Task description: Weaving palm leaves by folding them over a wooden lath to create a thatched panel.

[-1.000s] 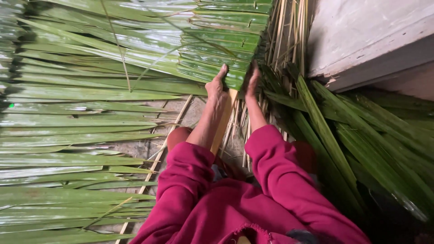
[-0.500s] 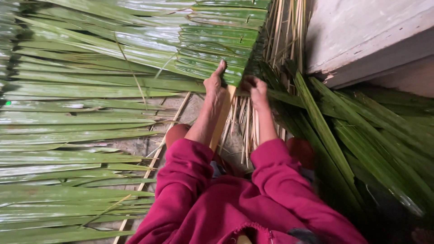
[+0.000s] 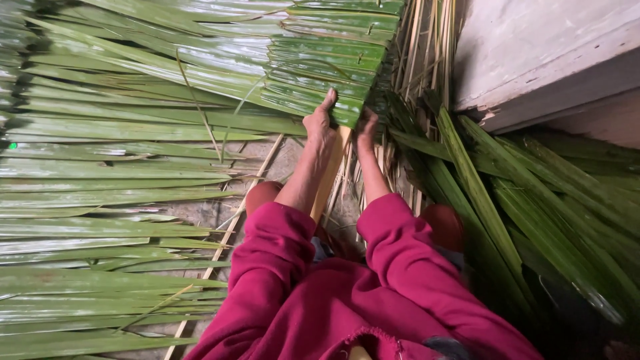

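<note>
Bare ground (image 3: pixel 200 215) shows in patches under long green palm leaves (image 3: pixel 120 173) that lie side by side and fill the left of the view. At the upper right a grey concrete step (image 3: pixel 533 53) rises above more loose leaves (image 3: pixel 533 200) heaped on the right.

Straight ahead, folded leaves form a layered panel (image 3: pixel 327 67), stacked along a pale wooden slat (image 3: pixel 330 177) that runs back toward the person's lap. Thin dry leaf ribs (image 3: pixel 417 47) stand in a bundle just right of the panel.

Both arms in red sleeves (image 3: pixel 280 267) reach to the panel's near edge. The left hand (image 3: pixel 320 123) rests on the lowest folded leaf, thumb stretched up onto it, the other fingers curled under out of sight. The right hand (image 3: pixel 366 125) sits just beside it, touching the same edge where the leaf meets the slat; its fingers are bunched together, but whether they pinch the leaf cannot be told.
</note>
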